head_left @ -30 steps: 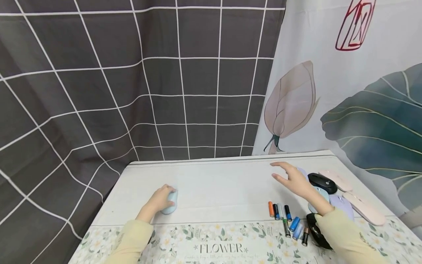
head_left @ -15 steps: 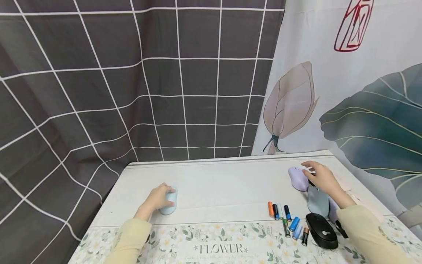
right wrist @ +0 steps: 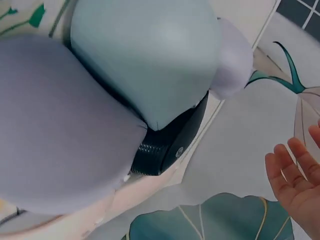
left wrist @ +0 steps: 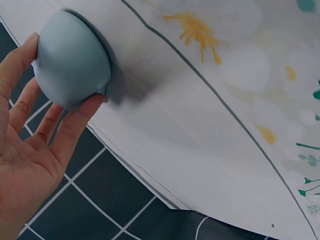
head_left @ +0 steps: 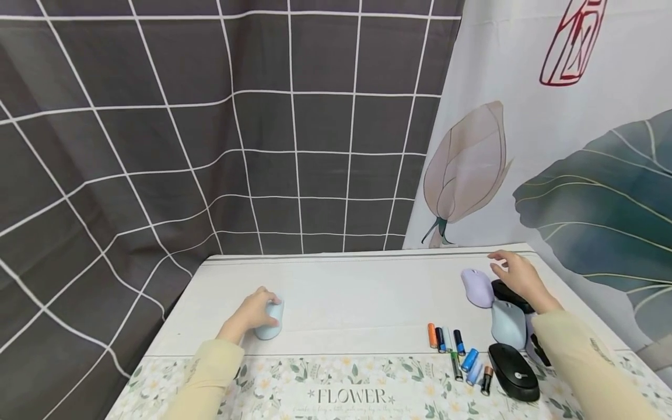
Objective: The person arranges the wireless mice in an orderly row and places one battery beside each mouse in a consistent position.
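On the left of the table, my left hand (head_left: 251,314) grips a pale blue computer mouse (head_left: 274,328). In the left wrist view, the thumb and fingertips hold that mouse by its edges. My right hand (head_left: 521,281) is over the far side of the mouse group at the right, its fingers extended and nothing between them. Beside and below it lie a lavender mouse (head_left: 476,287), a black mouse (head_left: 504,294) and another light blue mouse (head_left: 508,325). The right sleeve partly covers a second lavender mouse (head_left: 532,338). In the right wrist view, pale pink (right wrist: 120,202) shows behind these mice.
A glossy black mouse (head_left: 514,373) lies at the front right. Left of it are several batteries, among them an orange one (head_left: 431,335). The table mat (head_left: 346,303) has a floral front strip. Grey checked cloth (head_left: 320,175) hangs behind the table.
My right hand has moved to the right across the mouse group, uncovering the lavender mouse. My left hand has stayed at the light blue mouse, nearly unmoved.
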Demonstrator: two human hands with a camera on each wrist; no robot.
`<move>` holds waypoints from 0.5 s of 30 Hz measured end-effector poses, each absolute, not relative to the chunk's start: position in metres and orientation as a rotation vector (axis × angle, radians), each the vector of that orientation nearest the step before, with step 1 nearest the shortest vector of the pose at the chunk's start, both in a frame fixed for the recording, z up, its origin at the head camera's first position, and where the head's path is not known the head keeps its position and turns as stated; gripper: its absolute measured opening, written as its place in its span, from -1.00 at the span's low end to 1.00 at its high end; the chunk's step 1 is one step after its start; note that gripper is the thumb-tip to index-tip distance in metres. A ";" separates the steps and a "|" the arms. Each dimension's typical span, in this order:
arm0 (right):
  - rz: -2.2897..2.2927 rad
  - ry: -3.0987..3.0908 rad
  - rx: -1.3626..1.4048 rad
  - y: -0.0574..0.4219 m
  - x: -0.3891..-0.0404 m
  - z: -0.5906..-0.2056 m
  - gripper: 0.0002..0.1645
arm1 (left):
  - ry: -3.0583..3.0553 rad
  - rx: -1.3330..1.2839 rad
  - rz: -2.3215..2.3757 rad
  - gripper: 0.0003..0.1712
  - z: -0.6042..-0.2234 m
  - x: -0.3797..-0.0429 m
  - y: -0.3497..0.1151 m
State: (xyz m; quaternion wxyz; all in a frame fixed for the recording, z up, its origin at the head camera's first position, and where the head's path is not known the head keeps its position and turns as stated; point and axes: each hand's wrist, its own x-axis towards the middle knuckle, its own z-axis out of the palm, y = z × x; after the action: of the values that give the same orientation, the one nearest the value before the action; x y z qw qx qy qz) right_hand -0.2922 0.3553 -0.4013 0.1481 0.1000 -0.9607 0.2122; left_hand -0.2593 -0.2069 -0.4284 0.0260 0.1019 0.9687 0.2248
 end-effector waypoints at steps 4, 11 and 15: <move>0.558 -2.852 0.310 0.350 -0.307 -0.397 -0.59 | 3.007 0.289 0.674 -0.36 -0.430 -0.260 -0.211; 0.505 -3.019 0.361 0.342 -0.325 -0.394 -0.40 | 2.986 0.323 0.700 -0.32 -0.427 -0.259 -0.209; 0.508 -3.149 0.374 0.340 -0.327 -0.400 -0.32 | 2.989 0.328 0.695 -0.32 -0.427 -0.261 -0.208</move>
State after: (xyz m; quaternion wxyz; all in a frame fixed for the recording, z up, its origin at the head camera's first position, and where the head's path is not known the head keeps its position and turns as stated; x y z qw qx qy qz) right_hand -0.3271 0.3395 -0.3998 -0.0350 0.1165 -0.9799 0.1581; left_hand -0.2606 -0.2079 -0.4274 0.0279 0.1063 0.9681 0.2251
